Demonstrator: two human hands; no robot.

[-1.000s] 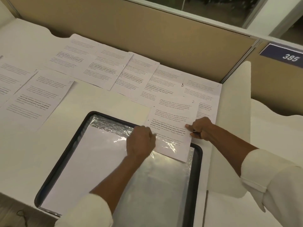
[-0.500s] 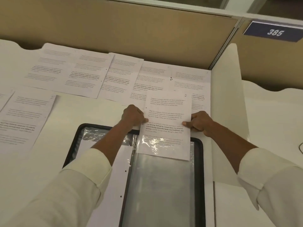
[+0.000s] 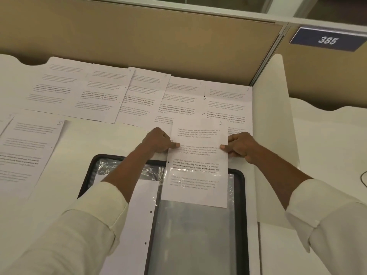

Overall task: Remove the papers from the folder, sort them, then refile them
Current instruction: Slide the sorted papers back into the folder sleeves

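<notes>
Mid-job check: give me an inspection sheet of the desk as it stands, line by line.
Surface: white desk.
Job's things: open black-rimmed folder; sheet marked 2, lower part under the clear sleeve; printed sheets in a row along the beige partition; more sheets at far left.
Clutter: nothing seen.
Hands: left hand pinches the sheet's left edge, right hand its right edge.
Cables: dark cable at the right edge of view.
Surroundings: beige partition behind; blue sign reading 385.
</notes>
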